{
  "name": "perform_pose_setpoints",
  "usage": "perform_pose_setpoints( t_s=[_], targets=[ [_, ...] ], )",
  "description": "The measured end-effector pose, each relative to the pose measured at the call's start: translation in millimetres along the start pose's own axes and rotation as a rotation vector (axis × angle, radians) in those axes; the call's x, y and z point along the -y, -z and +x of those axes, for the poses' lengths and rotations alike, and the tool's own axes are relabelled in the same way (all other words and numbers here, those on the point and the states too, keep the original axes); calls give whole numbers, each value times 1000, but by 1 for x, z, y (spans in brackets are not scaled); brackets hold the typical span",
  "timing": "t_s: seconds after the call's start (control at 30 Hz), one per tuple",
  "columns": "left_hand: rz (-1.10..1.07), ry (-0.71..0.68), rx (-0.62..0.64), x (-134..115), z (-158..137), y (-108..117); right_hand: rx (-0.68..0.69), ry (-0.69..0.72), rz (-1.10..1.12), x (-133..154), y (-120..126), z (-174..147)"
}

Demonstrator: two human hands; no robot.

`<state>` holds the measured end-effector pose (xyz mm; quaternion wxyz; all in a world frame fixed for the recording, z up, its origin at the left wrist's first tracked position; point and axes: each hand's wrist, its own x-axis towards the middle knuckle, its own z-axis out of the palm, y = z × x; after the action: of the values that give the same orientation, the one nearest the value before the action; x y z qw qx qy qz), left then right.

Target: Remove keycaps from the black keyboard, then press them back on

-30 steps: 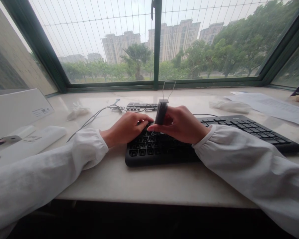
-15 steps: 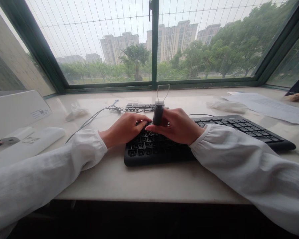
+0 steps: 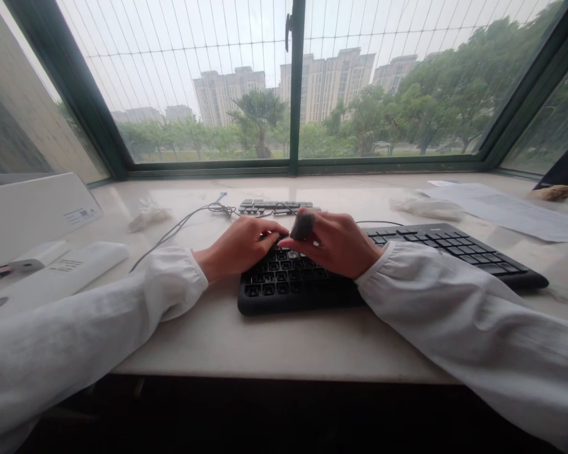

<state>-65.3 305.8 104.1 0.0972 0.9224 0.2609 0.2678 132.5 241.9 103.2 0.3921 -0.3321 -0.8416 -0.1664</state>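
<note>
Keyboard (image 3: 331, 292) bare at left, capped at right; caps (image 3: 258, 207) behind it. Right hand (image 3: 343, 243) grips tool (image 3: 303, 227); left hand (image 3: 243, 244) curled, hold unclear.

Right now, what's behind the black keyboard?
Behind the keyboard: rows of keycaps and a black cable. The left hand and right hand cover part of its back edge; whatever sits behind them can't be seen.

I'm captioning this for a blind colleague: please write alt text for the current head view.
The right hand grips a dark handheld object over a black keyboard whose left part shows bare key sockets; the left hand is at its upper left. Behind lie rows of dark keys, before a window.
</note>
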Motion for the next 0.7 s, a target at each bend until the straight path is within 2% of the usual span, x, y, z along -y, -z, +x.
perform_pose_setpoints(
  t_s=[0.13,0.37,0.47,0.7],
  targets=[
    [-18,11,9,-1,0,0,-64,-192,-1,-4,3,1],
    [-32,10,7,0,0,-1,179,-317,281,-3,12,4],
    [-31,4,6,1,1,-2,240,-332,308,-7,15,4],
    [-12,-3,5,2,1,-2,265,-262,298,-7,18,7]
  ],
)
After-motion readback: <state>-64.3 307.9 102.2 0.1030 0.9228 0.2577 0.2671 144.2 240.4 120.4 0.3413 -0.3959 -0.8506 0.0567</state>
